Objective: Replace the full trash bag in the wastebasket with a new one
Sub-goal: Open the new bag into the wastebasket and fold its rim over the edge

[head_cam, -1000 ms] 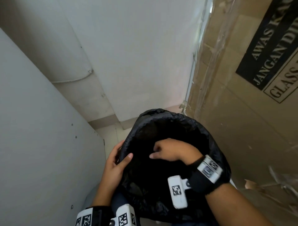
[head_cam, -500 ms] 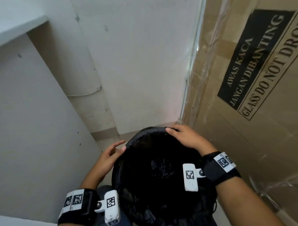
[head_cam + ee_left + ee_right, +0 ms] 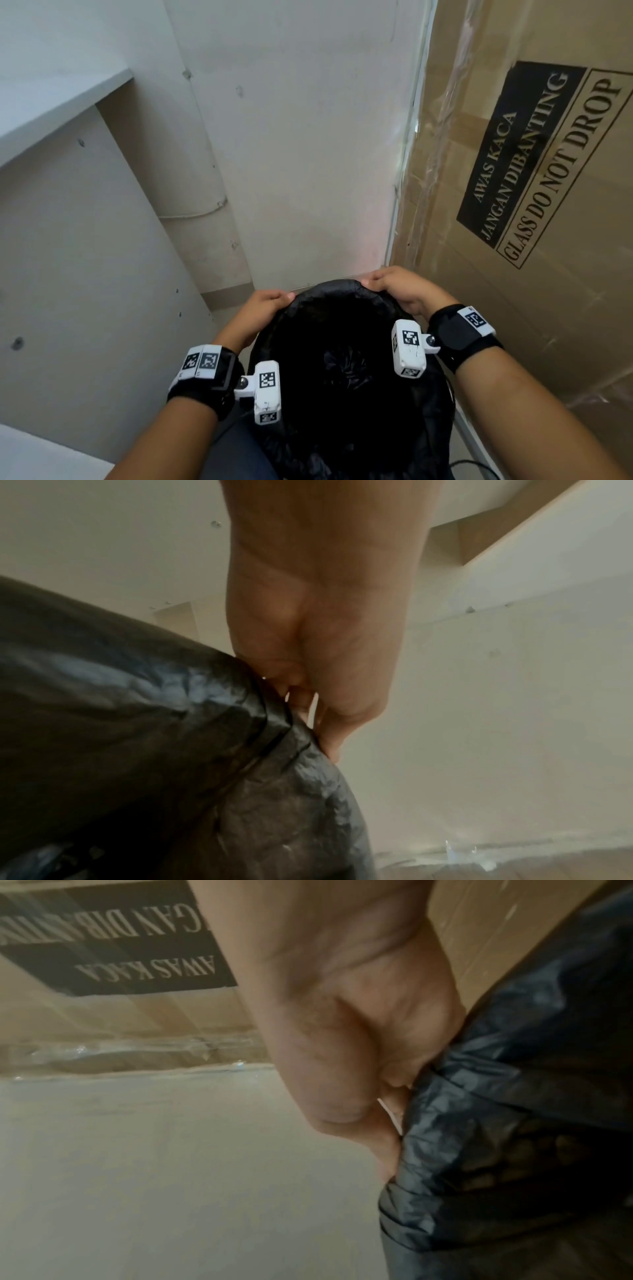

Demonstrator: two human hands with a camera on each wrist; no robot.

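Starting at the left, our left hand (image 3: 263, 308) curls its fingers over the far-left part of the rim, pinching the folded edge of the black trash bag (image 3: 342, 359) against it; the left wrist view shows the fingers (image 3: 304, 699) tucked under the plastic. The bag sits in the middle, open and dark inside, its mouth draped over the wastebasket (image 3: 534, 1153), whose mesh shows faintly through the film in the right wrist view. Further right, our right hand (image 3: 397, 291) grips the far-right part of the rim in the same way, fingers closed on the bag's edge.

We judge that we are seating the new liner. From here the thin film could tear if we pull the edge too hard over the rim, or one side could slip back in if the two hands stretch it unevenly. The basket itself might tip, since we lean on its far edge only.

The room is tight: a pale panel (image 3: 85, 274) with screw heads stands at the left, a plain wall (image 3: 301, 154) ahead, and a cardboard box (image 3: 548, 291) marked "GLASS DO NOT DROP" close at the right. The floor is barely visible.
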